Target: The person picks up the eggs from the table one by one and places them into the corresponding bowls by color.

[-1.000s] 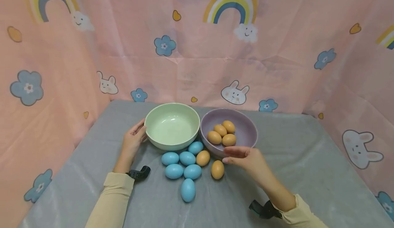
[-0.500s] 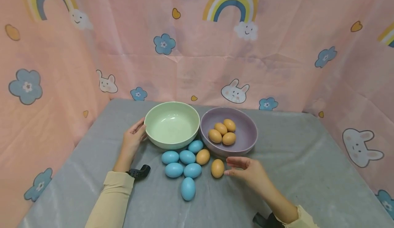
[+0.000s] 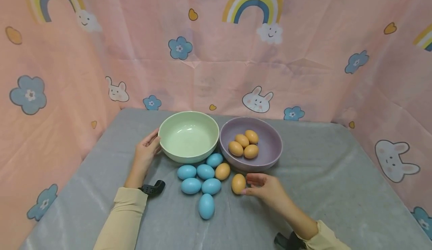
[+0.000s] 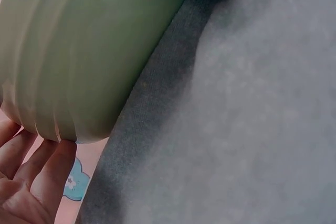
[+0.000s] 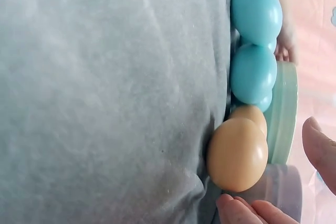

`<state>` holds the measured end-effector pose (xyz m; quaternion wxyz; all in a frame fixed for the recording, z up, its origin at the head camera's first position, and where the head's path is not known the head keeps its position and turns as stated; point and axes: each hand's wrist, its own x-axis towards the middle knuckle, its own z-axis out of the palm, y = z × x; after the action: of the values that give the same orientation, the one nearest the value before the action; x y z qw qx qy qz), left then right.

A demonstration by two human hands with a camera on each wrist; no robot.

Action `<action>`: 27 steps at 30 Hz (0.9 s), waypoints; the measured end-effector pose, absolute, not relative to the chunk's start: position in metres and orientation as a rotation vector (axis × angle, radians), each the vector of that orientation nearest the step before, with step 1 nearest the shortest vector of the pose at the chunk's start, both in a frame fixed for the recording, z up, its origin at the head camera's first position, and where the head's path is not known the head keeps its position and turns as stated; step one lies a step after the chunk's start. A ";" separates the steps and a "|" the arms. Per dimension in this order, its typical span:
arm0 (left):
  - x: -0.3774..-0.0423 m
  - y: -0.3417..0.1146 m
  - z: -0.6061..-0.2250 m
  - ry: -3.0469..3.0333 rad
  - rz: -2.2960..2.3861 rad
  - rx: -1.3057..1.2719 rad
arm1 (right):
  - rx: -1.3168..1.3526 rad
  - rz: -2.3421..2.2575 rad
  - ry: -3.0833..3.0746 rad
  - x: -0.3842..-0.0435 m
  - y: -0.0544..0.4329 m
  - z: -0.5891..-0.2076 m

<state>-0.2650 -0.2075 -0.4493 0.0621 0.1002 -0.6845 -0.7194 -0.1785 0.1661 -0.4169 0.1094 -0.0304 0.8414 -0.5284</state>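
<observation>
My left hand rests against the left side of a light green bowl, its fairly straight fingertips touching the outer wall. My right hand is just right of a brown egg on the cloth. In the right wrist view the thumb stands apart from the fingers, which reach close to that egg; whether they touch it, I cannot tell. Another brown egg lies beside several blue eggs in front of the bowls. Several brown eggs sit in a purple bowl.
A grey cloth covers the table. Pink printed fabric hangs behind and at both sides. The two bowls stand side by side near the back. A black wrist device is on the left wrist, and another on the right.
My right hand has come down from the front of the purple bowl toward the nearer brown egg, then slightly left beside it. The left hand stays at the green bowl.
</observation>
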 end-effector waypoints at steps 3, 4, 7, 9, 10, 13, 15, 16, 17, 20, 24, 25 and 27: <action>-0.265 -0.207 -0.449 -2.080 -2.167 0.306 | -0.104 -1.553 2.482 -0.181 0.166 -0.418; -0.265 -0.207 -0.449 -2.080 -2.168 0.305 | -0.111 -1.546 2.485 -0.182 0.166 -0.418; -0.265 -0.206 -0.449 -2.071 -2.172 0.301 | -0.130 -1.518 2.497 -0.184 0.166 -0.418; -0.265 -0.206 -0.449 -2.063 -2.174 0.301 | -0.141 -1.500 2.504 -0.185 0.166 -0.419; -0.265 -0.206 -0.449 -2.062 -2.173 0.302 | -0.145 -1.491 2.508 -0.185 0.165 -0.419; -0.264 -0.206 -0.449 -2.063 -2.168 0.314 | -0.134 -1.480 2.507 -0.187 0.164 -0.420; -0.264 -0.206 -0.449 -2.067 -2.165 0.319 | -0.127 -1.477 2.500 -0.189 0.164 -0.420; -0.264 -0.206 -0.449 -2.069 -2.161 0.319 | -0.125 -1.479 2.494 -0.190 0.163 -0.421; -0.264 -0.206 -0.449 -2.068 -2.161 0.318 | -0.124 -1.484 2.483 -0.191 0.163 -0.421; -0.265 -0.206 -0.449 -2.070 -2.157 0.311 | -0.132 -1.504 2.457 -0.194 0.164 -0.423; -0.265 -0.206 -0.449 -2.069 -2.158 0.321 | -0.137 -1.494 2.443 -0.197 0.165 -0.425; -0.265 -0.206 -0.449 -2.070 -2.159 0.323 | -0.135 -1.488 2.443 -0.197 0.164 -0.426; -0.265 -0.206 -0.449 -2.070 -2.161 0.326 | -0.131 -1.476 2.445 -0.197 0.163 -0.426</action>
<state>-0.2645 -0.2058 -0.4488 0.0656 0.1080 -0.6863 -0.7163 -0.1966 0.1629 -0.4264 0.1407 -0.0455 0.8468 -0.5110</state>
